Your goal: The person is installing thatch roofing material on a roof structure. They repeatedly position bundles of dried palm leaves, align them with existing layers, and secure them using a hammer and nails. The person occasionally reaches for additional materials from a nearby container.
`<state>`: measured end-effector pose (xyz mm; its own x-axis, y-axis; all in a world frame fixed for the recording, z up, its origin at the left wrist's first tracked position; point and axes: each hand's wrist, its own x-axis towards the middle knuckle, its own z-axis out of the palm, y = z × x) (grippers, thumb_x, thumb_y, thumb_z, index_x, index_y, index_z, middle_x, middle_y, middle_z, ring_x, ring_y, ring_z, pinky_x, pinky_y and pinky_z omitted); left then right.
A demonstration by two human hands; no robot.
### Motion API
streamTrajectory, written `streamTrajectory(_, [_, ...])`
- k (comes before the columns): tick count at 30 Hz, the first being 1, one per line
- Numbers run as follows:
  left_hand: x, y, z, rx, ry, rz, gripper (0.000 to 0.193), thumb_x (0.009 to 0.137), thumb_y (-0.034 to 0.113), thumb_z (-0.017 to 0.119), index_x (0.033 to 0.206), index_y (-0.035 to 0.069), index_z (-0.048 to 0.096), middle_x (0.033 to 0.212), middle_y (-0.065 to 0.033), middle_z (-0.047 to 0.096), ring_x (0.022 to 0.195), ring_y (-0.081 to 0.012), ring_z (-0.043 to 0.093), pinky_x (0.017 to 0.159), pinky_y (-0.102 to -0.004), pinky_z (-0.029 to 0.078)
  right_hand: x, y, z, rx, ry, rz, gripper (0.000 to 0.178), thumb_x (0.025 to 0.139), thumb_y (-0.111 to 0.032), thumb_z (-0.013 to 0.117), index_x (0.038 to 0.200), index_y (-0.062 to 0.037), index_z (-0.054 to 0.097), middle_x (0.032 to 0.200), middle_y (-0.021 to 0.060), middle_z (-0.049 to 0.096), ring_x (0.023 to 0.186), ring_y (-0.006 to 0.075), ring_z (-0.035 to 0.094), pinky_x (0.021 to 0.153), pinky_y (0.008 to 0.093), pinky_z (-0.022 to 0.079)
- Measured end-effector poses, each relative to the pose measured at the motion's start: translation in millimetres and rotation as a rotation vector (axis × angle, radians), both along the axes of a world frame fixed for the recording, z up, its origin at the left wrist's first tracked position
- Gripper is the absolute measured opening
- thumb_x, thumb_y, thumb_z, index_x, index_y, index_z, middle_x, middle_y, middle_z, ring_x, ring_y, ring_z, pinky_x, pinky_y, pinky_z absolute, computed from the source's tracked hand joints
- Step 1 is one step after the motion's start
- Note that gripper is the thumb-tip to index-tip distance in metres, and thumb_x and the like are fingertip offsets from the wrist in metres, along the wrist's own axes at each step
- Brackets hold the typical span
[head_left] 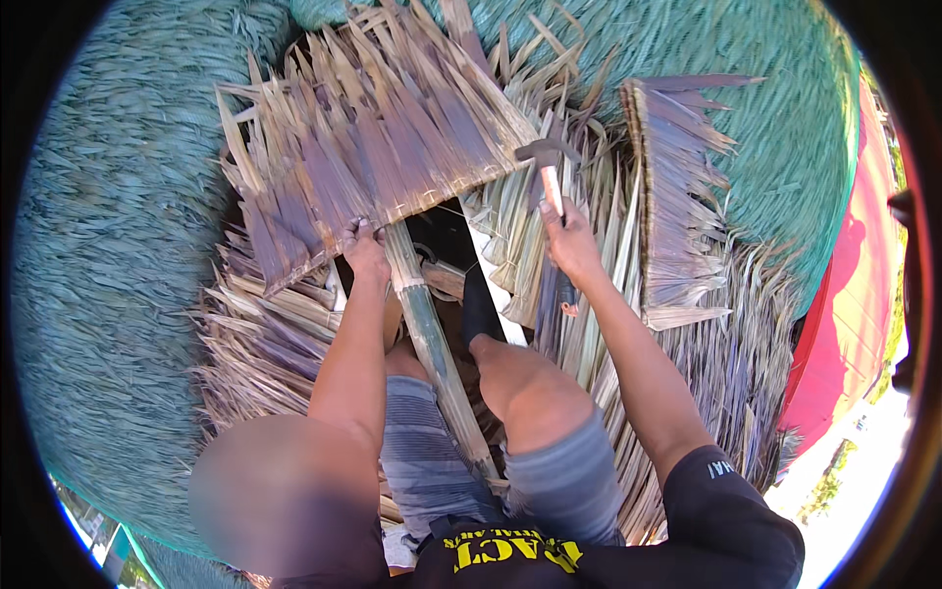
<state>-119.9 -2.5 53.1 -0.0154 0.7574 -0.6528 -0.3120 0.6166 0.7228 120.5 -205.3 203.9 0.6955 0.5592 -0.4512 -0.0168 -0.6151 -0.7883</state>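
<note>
Left hand (365,253) at the bound lower edge of a thatch panel (378,147), just left of a bamboo pole (428,329). Its fingers are drawn together, pinching that edge; too small to tell whether a fastener sits between them.

Right hand (573,243) grips a hammer (551,187), fingers wrapped round the handle, thumb side up. Hammer raised, handle near upright, dark head on top beside the panel's right end. Cannot tell whether head and panel touch.

Panel lies ahead of the person, on the roof, dry brown-purple leaves fanning away. Bound edge slants, left end nearer the body, right end farther off. Pole runs from under this edge down between the legs; pale near the top, greenish below.

Dark gap (442,231) beside the pole, below the panel; white strip (491,270) along its right side. Older thatch (731,344) on both sides, layered, frayed.

Second panel (677,196) to the right, well apart from the hammer, bound edge facing left. Green covering (118,255) wraps the roof left and beyond. Red sheet (849,314) at far right. Person wears grey shorts (422,432), dark shirt (731,515).
</note>
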Motion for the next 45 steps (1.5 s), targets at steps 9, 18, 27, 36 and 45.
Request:
streamTrajectory(9, [-13,-7,-85,0.051,0.184,-0.078,0.01,0.101,0.008,0.06,0.111,0.007,0.06,0.099,-0.001,0.063,0.09,-0.0121,0.057,0.078,-0.0259,0.049,-14,43,-52,-0.347,-0.132,0.537,0.041,0.108,-0.039,0.04,0.121,-0.0007,0.045,0.083,0.0313,0.063,0.087,0.0531,0.062,0.077,0.0566,0.045])
streamTrajectory(18, [-1,-15,-83,-0.001,0.192,0.045,0.012,0.1,0.009,0.063,0.111,0.007,0.062,0.099,0.0008,0.062,0.089,-0.0101,0.054,0.082,-0.0262,0.045,-18,54,-42,-0.302,-0.231,0.592,0.032,0.108,-0.031,0.043,0.115,-0.0001,0.041,0.072,0.0322,0.061,0.075,0.0555,0.061,0.069,0.0619,0.044])
streamTrajectory(27, [-19,-16,-64,-0.056,0.08,-0.101,0.012,0.1,0.009,0.062,0.112,0.006,0.061,0.1,-0.0006,0.062,0.084,-0.012,0.056,0.078,-0.0284,0.048,-12,51,-60,-0.426,-0.22,0.632,0.032,0.106,-0.028,0.044,0.112,0.0036,0.047,0.081,0.0339,0.065,0.081,0.0542,0.063,0.074,0.0621,0.047])
streamTrajectory(36, [72,-40,-6,0.747,0.677,-0.782,0.017,0.092,0.016,0.068,0.104,0.005,0.069,0.093,-0.015,0.069,0.082,-0.0316,0.068,0.075,-0.0393,0.053,-2,44,-79,-0.417,-0.19,0.632,0.029,0.105,-0.026,0.046,0.112,0.0022,0.048,0.082,0.0331,0.065,0.083,0.0547,0.062,0.075,0.0612,0.046])
streamTrajectory(45, [103,-29,-43,0.792,0.757,-0.995,0.023,0.086,0.026,0.072,0.102,0.01,0.074,0.102,-0.0103,0.065,0.099,-0.0334,0.063,0.084,-0.042,0.05,-16,45,-39,-0.272,-0.212,0.571,0.027,0.106,-0.026,0.045,0.107,0.0012,0.042,0.075,0.0315,0.065,0.073,0.0537,0.063,0.067,0.0623,0.048])
